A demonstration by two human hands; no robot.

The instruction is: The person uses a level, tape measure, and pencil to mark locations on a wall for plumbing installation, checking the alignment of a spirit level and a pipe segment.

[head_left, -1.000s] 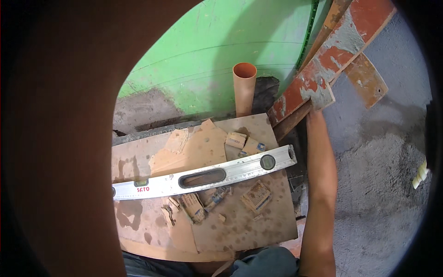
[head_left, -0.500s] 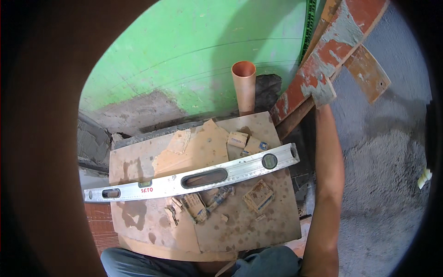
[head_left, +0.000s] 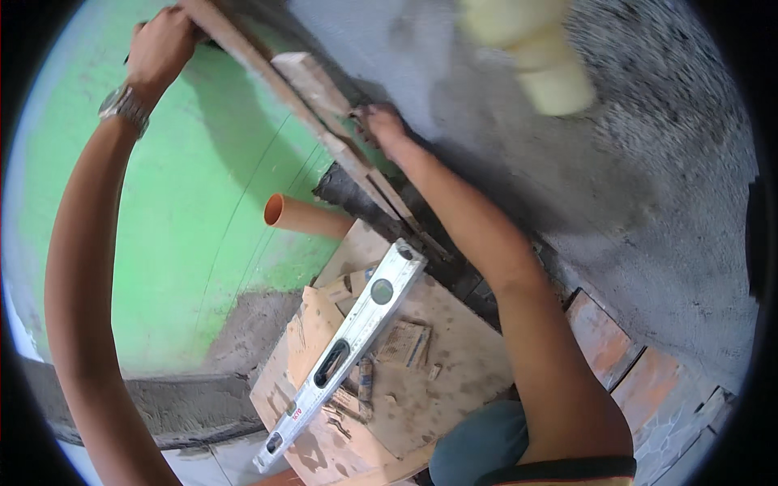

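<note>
My left hand (head_left: pixel 166 49), with a metal-band watch at the wrist, is raised at the upper left, its fingers closed at the upper end of a long wooden board (head_left: pixel 279 89). Farther down, my right hand (head_left: pixel 381 128) is closed at the boards' right side, by a shorter wooden piece (head_left: pixel 312 81); its fingertips are partly hidden and blurred. The boards lean together in the corner, seen nearly edge-on. Below them, a silver spirit level (head_left: pixel 356 328) lies across a stained, tile-like slab (head_left: pixel 462 348), touched by neither hand.
An orange pipe (head_left: pixel 312 217) sticks out beside the green wall (head_left: pixel 162 267). Torn cardboard (head_left: pixel 316 324) and paper scraps (head_left: pixel 401 344) lie around the level. Rough grey wall (head_left: pixel 648 202) stands at the right. A blurred pale-yellow object (head_left: pixel 551 65) shows at the top.
My view has turned, so the level and slab appear steeply slanted. My left hand has come into sight at the boards' top. The boards now appear edge-on, with my right hand still at them.
</note>
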